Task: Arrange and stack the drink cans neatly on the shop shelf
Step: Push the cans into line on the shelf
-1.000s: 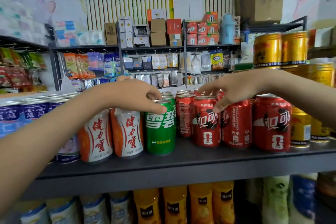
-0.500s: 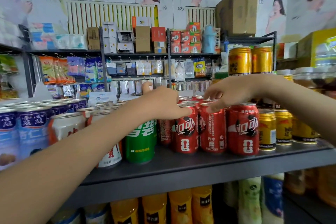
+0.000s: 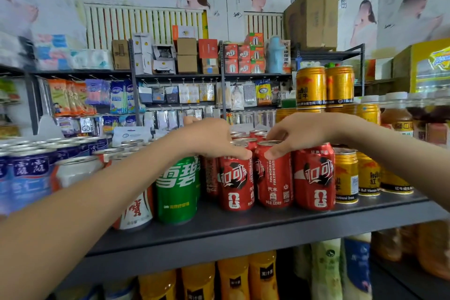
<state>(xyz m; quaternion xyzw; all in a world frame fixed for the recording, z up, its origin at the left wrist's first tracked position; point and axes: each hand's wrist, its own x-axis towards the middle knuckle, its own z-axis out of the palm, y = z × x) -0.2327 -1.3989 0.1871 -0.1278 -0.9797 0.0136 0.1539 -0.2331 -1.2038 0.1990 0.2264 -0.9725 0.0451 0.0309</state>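
On the dark shelf (image 3: pixel 243 229) stand three red cola cans in the front row. My left hand (image 3: pixel 209 137) grips the top of the leftmost red can (image 3: pixel 236 185), fingers curled over its rim. My right hand (image 3: pixel 297 133) grips the top of the middle red can (image 3: pixel 274 178) the same way. The third red can (image 3: pixel 314 178) stands free at their right. A green can (image 3: pixel 177 190) stands just left of them, partly behind my left forearm. More red cans sit in rows behind, mostly hidden by my hands.
Left of the green can stand white-and-orange cans (image 3: pixel 136 209) and blue cans (image 3: pixel 26 178). Gold cans (image 3: pixel 345 175) stand to the right, two more gold cans (image 3: pixel 323 85) stacked above them. Orange drink bottles (image 3: pixel 233 277) fill the shelf below. Tea bottles (image 3: pixel 397 114) stand far right.
My left hand left the green can and moved right onto the leftmost red can. My right hand settled onto the middle red can's top. The view shifted rightward.
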